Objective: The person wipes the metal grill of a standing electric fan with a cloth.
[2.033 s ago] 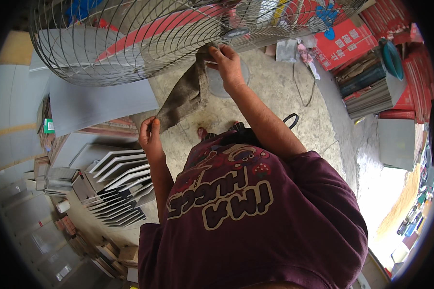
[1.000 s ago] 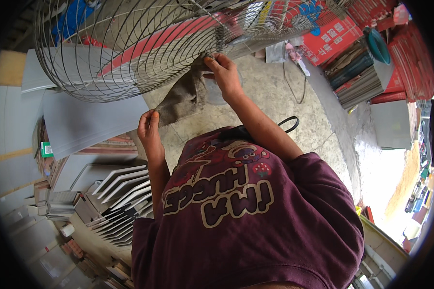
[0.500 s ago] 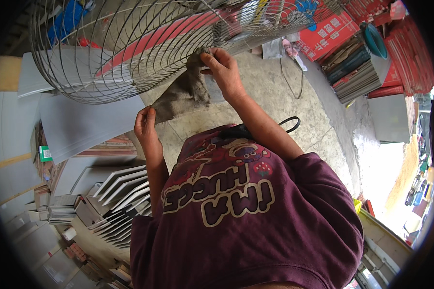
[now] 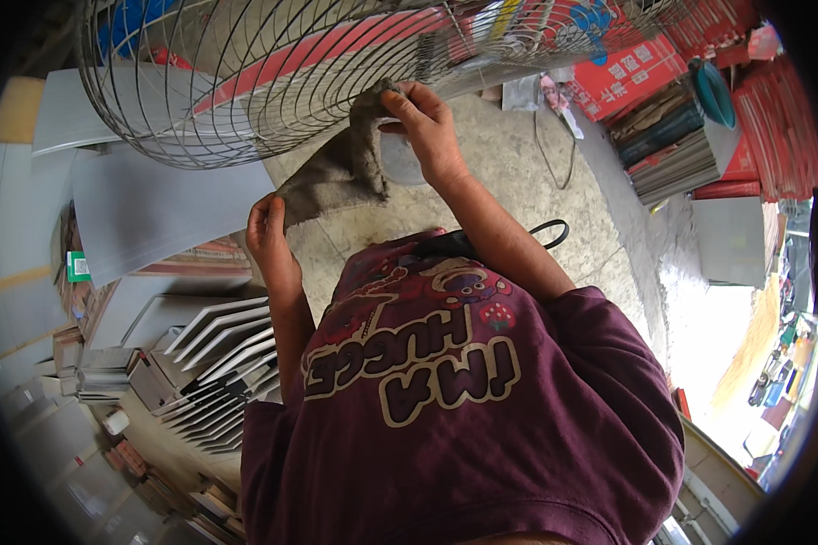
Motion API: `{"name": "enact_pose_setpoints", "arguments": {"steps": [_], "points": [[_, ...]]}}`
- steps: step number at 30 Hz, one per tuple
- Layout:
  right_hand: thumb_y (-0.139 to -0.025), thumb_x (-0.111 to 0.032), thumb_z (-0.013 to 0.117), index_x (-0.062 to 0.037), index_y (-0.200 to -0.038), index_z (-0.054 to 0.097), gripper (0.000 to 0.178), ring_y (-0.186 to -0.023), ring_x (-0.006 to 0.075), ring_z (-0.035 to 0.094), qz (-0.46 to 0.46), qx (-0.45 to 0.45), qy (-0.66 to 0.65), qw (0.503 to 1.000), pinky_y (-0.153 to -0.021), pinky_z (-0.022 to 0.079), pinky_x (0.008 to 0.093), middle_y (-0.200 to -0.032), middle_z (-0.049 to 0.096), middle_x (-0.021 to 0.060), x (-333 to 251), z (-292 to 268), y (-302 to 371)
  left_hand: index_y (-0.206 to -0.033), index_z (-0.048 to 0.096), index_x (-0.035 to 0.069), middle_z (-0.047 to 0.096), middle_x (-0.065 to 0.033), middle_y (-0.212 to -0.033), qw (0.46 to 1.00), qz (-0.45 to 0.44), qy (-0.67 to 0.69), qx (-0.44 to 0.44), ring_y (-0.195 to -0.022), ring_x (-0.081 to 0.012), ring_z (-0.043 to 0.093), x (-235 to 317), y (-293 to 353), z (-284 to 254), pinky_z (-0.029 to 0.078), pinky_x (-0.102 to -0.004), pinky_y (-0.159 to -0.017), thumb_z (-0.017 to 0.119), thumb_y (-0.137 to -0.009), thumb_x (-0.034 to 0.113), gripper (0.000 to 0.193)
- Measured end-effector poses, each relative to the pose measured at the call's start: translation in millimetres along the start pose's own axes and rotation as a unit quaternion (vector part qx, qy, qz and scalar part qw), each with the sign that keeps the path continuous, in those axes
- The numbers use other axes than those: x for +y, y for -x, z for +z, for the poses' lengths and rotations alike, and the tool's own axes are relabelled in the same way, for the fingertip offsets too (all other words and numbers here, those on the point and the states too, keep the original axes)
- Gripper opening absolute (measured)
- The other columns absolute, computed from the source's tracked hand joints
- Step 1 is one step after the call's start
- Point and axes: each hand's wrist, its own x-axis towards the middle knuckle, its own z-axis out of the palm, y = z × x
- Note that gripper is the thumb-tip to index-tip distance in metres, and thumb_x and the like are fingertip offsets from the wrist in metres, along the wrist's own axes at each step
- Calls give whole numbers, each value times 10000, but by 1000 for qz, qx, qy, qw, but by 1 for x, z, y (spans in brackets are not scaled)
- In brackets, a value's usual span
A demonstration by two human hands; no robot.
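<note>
A dirty grey-brown rag [image 4: 332,173] is stretched between my two hands in front of a large wire fan guard [image 4: 273,82]. My left hand [image 4: 271,232] pinches its lower left corner. Higher up and to the right, my right hand [image 4: 427,132] grips the rag's top end, close to the wires of the guard. The cloth hangs slack and folded below my right hand. Behind the wires a red fan blade [image 4: 327,50] shows. Whether the rag touches the guard I cannot tell.
Large grey sheets [image 4: 168,200] lie at the left, above a rack of upright white tiles [image 4: 218,336]. At the far right stand red cartons [image 4: 623,77], a teal basin [image 4: 713,95] and stacked boards [image 4: 668,159]. A thin cable loop [image 4: 554,168] lies on the concrete floor [image 4: 600,245].
The guard appears slightly higher and further right in the picture, as the view has shifted. Both hands keep their hold on the rag, which has moved only a little.
</note>
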Motion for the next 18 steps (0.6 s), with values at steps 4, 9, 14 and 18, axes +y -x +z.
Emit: {"name": "enact_pose_setpoints", "arguments": {"steps": [4, 9, 14, 18], "points": [[-829, -178, 569, -21, -931, 540, 190, -783, 83, 540, 61, 24, 42, 997, -624, 479, 237, -853, 569, 5, 21, -11, -6, -921, 577, 2, 550, -7, -844, 1000, -10, -12, -7, -798, -80, 487, 0, 3, 2, 372, -204, -765, 596, -817, 144, 177], [-830, -173, 562, -20, -930, 538, 184, -772, 89, 552, 72, 24, 26, 997, -614, 482, 240, -854, 571, 12, 14, -6, -5, -916, 577, 4, 550, -5, -841, 1000, -12, -10, -9, -797, -78, 486, -1, 5, -1, 367, -202, -764, 591, -820, 144, 170], [-834, -166, 552, -25, -928, 536, 170, -763, 109, 577, -1, -11, 4, 1000, -611, 487, 250, -849, 577, 21, 0, 4, 2, -936, 567, 20, 560, -3, -861, 1000, -12, 11, -14, -798, -80, 508, 3, 5, -3, 388, -211, -715, 576, -826, 146, 168], [-835, -182, 561, -29, -920, 537, 176, -768, 108, 579, 72, 6, 20, 997, -618, 487, 253, -855, 580, 15, 13, -6, -2, -936, 568, 18, 563, -9, -865, 1000, -26, 6, -4, -803, -86, 509, 6, 1, 1, 389, -218, -723, 577, -821, 132, 162]]}}
